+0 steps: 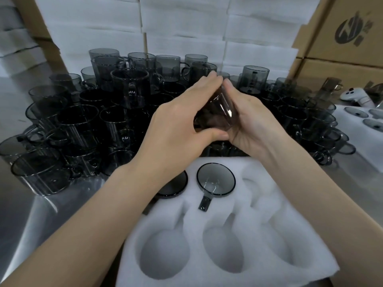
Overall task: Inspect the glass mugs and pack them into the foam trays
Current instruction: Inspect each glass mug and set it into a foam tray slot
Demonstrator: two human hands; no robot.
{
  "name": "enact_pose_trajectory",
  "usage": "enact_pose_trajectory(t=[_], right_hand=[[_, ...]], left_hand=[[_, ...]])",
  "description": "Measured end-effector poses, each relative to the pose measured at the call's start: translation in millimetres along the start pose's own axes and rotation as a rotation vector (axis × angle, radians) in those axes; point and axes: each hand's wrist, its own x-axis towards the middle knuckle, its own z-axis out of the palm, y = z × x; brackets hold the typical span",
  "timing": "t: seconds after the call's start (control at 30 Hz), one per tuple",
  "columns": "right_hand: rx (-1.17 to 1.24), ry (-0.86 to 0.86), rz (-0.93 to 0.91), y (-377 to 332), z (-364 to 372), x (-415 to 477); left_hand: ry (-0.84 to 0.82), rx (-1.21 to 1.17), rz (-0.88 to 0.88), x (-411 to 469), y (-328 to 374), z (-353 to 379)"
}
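Mug (pixel 219 107): held tilted between both your hands, above the foam tray (pixel 290 235).
Left hand (pixel 178 123): fingers and thumb curled round the mug.
Right hand (pixel 250 125): cupped round the other side, gripping it.
Handling: smoked glass, stiff and slick, likely brittle (take the wall, not the rim).
Hidden: your palms cover its handle, and a packed mug (pixel 174 188) lies half under your left forearm.

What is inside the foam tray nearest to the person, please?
In the foam tray, two mugs sit in the far pockets: the middle mug shows fully, the left mug is mostly hidden under the left forearm. The four other pockets are empty.
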Motion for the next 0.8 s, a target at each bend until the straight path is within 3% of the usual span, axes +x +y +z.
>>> enact_pose_trajectory(t=[0.13,0.23,0.37,0.57,0.7,0.8], right_hand=[[0.032,-0.036,0.04,-0.3,-4.8,1.5],[0.158,-0.218,0.172,-1.9,-5.8,-0.8],[0.214,-0.428,0.303,-3.8,-8.8,-4.1],[-0.006,-0.26,0.116,0.0,-7.0,-3.8],[-0.02,-0.148,0.028,4.1,-4.1,-2.0],[-0.01,-0.155,0.027,3.6,-3.8,-1.9]], left_hand=[[-0.065,-0.02,0.148,-0.2,-1.1,-2.4],[-0.055,-0.058,0.221,-0.4,-2.2,-1.9],[-0.053,-0.053,0.193,-0.2,-2.5,-0.9],[-0.088,0.055,0.013,1.8,-8.3,0.5],[-0.1,0.053,-0.032,2.2,-4.8,3.4],[-0.045,0.035,-0.004,2.3,-5.9,4.2]])
